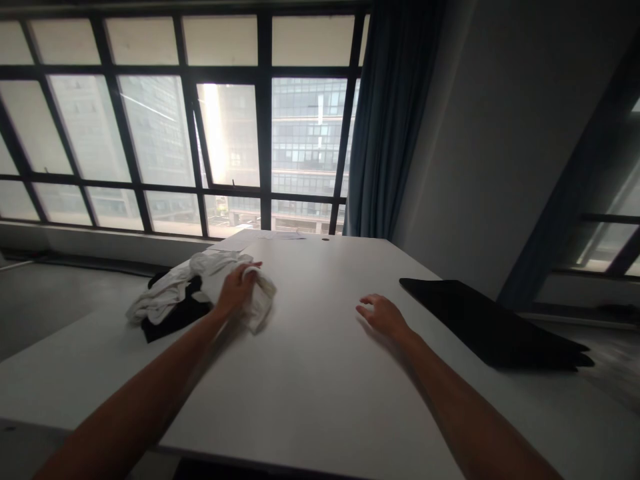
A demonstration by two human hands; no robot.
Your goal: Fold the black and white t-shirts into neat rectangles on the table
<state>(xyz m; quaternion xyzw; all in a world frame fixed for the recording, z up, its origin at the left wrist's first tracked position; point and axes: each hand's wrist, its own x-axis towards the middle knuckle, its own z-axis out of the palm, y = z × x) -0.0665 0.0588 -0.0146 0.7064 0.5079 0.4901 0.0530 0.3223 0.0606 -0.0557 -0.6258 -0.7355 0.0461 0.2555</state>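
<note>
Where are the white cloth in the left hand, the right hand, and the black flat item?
White cloth [261, 305]: head view, middle of its visible part.
Right hand [383, 315]: head view, back of the hand.
Black flat item [487, 323]: head view, middle of its upper surface.

We look across a white tabletop [300, 387] toward a broad, dark-framed grid window [265, 133], where one casement [237, 143] stands tilted open and bright daylight [215, 120] washes over a multi-storey building [300, 150] outside. At the window's right we see a gathered blue curtain [390, 120] beside a plain, shadowed wall [480, 153], with a second window [607, 243] at far right. Grey floor [65, 287] shows left of the tabletop.
</note>
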